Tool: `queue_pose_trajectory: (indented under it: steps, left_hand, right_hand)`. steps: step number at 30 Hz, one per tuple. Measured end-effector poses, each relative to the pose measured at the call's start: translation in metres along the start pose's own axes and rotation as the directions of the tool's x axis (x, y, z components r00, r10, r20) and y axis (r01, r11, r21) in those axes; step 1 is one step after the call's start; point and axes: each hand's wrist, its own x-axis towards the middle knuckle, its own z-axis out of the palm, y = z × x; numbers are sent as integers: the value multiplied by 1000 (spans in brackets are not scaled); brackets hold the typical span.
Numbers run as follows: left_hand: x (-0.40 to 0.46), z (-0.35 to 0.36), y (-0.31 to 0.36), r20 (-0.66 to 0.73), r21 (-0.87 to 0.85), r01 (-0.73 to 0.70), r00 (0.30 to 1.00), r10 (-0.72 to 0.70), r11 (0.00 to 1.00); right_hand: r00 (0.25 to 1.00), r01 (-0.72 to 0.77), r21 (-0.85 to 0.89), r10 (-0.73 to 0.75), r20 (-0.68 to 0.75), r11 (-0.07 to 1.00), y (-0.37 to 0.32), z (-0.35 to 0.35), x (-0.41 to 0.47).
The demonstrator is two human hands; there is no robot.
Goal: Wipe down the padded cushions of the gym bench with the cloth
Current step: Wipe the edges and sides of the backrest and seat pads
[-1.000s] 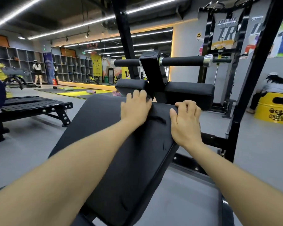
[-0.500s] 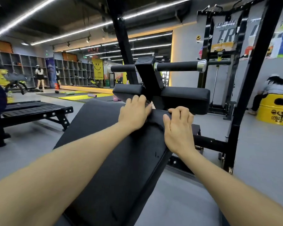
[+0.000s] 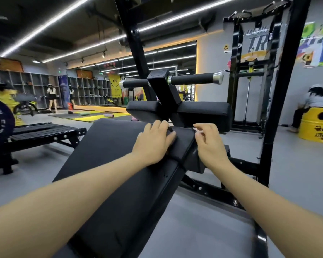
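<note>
1. The cloth (image 3: 183, 144) is black on a black cushion, so its edges are hard to trace; it seems to drape over the upper right corner of the long sloped cushion (image 3: 108, 164), and part of it is hidden under the left hand (image 3: 153, 144). The cushion's lower end is cut off at the bottom edge.
2. Beyond the cushion's top edge sit two small black pads (image 3: 203, 110) on an angled post, with a foam-gripped handle bar (image 3: 192, 78) above. The floor is grey; a flat bench (image 3: 45, 134) stands to the left, and a yellow drum (image 3: 318, 125) is at the far right with a person seated on it.
3. The left hand lies flat on the cloth, fingers straight, pressing it to the cushion. The right hand (image 3: 209, 144) has curled fingers at the cloth's right edge; whether it actually pinches the fabric I cannot tell.
</note>
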Motion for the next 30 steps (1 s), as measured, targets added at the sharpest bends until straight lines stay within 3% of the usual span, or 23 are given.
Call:
queue_pose_trajectory:
  steps: [2, 7, 14, 17, 21, 24, 27, 30]
  left_hand:
    - [22, 3, 2, -37, 12, 64, 997, -64, 998]
    - [61, 7, 11, -46, 114, 164, 986, -160, 980]
    - [9, -1, 40, 1, -3, -27, 1000, 27, 1000]
    - [31, 1, 42, -16, -4, -2, 1000, 1, 1000]
    - [56, 2, 49, 13, 29, 93, 996, -94, 995]
    - [21, -3, 52, 16, 3, 10, 1000, -10, 1000]
    - [-23, -2, 54, 20, 104, -112, 994, 110, 988]
    - [-2, -4, 52, 24, 39, -95, 995, 94, 995]
  right_hand:
    - [998, -57, 2, 57, 34, 998, 11, -6, 2]
    - [999, -14, -41, 16, 48, 999, 17, -2, 0]
    - [999, -19, -32, 21, 45, 999, 13, -5, -5]
    - [997, -33, -2, 33, 76, 999, 11, -7, -5]
    - [980, -66, -98, 83, 182, 993, 8, -15, -3]
    - [968, -105, -73, 119, 221, 992, 6, -19, -5]
    - [969, -133, -54, 141, 204, 990, 7, -17, -5]
    - [963, -157, -32, 160, 218, 987, 4, -17, -7]
